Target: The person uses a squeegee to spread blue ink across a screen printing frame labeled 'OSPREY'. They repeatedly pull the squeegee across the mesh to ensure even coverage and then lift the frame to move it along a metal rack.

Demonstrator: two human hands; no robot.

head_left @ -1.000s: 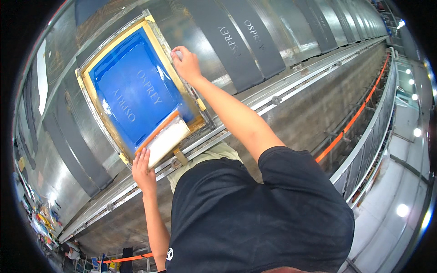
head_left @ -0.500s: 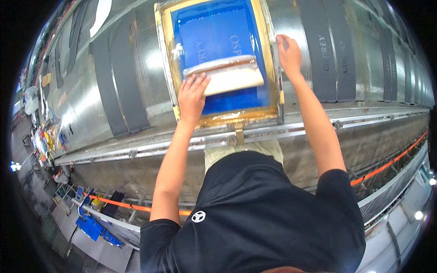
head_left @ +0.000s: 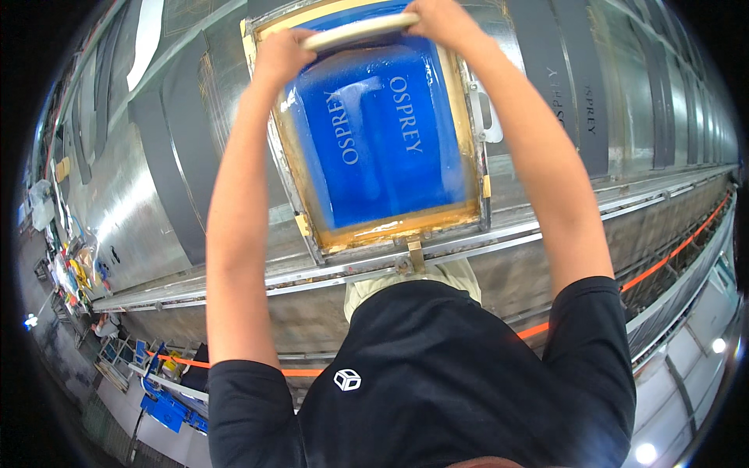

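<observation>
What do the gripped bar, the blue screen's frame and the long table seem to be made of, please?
Pale bar: smooth, cream, satiny; perhaps plastic or painted wood, no grain visible.
Frame: probably dull, worn metal, judging by its grey, scuffed edges.
Table: likely polished metal, given its bright, streaky reflections.

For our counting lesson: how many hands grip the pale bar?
2: left hand at the left end of the pale bar, right hand at its right end.
</observation>
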